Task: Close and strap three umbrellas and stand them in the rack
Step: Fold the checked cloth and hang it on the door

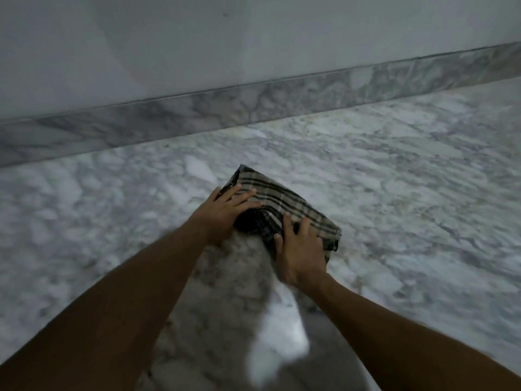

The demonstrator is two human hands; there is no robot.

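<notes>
— Pressing down with both palms: my left hand (225, 211) lies flat, fingers straight, on the plaid umbrella (284, 204); my right hand (300, 249) spreads over its near end.

— Which way does it lie?

— On the marble floor (408, 179), long axis from ten to four o'clock; right hand nearer me.

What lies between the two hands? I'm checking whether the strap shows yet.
In the head view, only plaid umbrella fabric lies between the left hand and right hand, both pressing on it against the marble floor. No strap is discernible.
</notes>
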